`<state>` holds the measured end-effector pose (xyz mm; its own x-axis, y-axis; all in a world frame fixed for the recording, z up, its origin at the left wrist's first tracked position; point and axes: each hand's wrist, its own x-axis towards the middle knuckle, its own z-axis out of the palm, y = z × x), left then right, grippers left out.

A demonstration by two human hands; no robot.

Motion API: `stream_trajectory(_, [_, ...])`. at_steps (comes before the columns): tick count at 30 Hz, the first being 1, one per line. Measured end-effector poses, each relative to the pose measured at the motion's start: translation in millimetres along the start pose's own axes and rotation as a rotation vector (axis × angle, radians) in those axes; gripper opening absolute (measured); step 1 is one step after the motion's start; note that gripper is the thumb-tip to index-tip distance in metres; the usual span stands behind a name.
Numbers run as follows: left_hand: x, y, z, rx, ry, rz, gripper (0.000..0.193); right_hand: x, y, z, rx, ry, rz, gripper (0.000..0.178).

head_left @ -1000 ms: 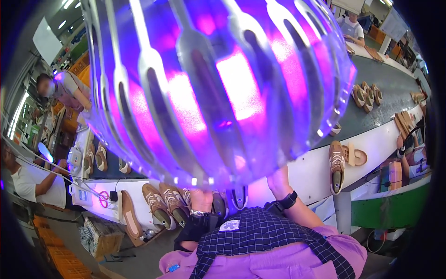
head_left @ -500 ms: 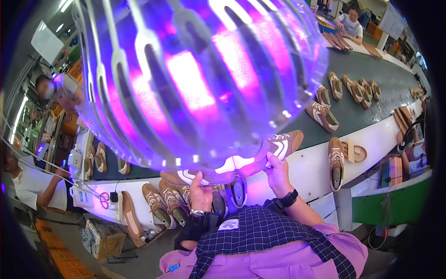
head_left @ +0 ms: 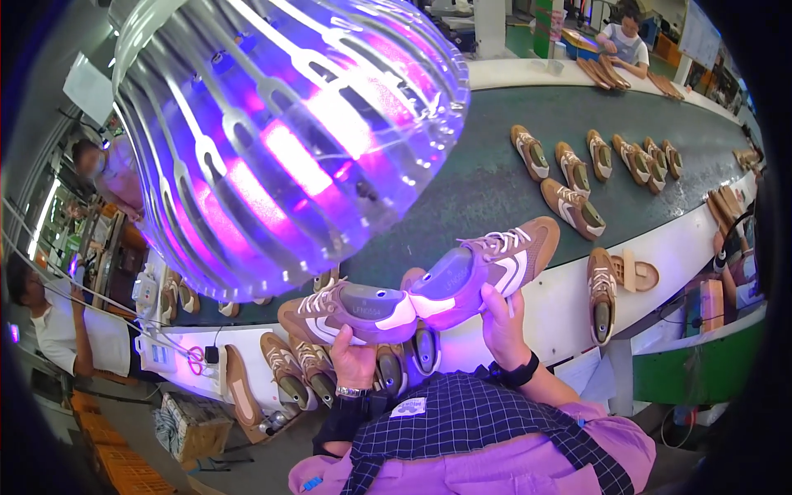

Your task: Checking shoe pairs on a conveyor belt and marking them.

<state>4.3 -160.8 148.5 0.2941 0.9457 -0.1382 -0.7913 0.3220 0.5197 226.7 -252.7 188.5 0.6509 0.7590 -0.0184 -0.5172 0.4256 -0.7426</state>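
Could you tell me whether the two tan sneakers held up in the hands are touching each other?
Touching: the head view shows the left tan suede sneaker and the right tan suede sneaker meeting at their heels, with no gap visible.

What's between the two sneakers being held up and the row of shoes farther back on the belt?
In the head view, only bare dark green belt lies between the held sneakers and the far row of shoes.

Left hand (head_left: 353, 363) raised at lower centre, fingers curled in a closed grip, right hand (head_left: 505, 326) beside it, likewise closed, both wrists banded
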Motion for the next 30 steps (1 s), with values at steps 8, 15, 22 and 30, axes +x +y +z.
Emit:
stream_trajectory(8, [-13,1,13,0.031,0.023,0.062,0.052,1,-5,3,-0.015,-0.053,-0.017,0.043])
stream_trajectory(15, [-17,-4,11,0.028,0.079,0.077,0.055,4,-1,-3,-0.054,-0.054,-0.014,0.044])
stream_trajectory(22, [-21,-8,6,0.032,0.09,0.074,0.055,4,-1,-5,-0.105,-0.061,-0.019,0.047])
stream_trajectory(30, [-14,-16,1,0.077,0.126,0.037,0.052,9,-12,-8,-0.076,-0.034,0.049,0.045])
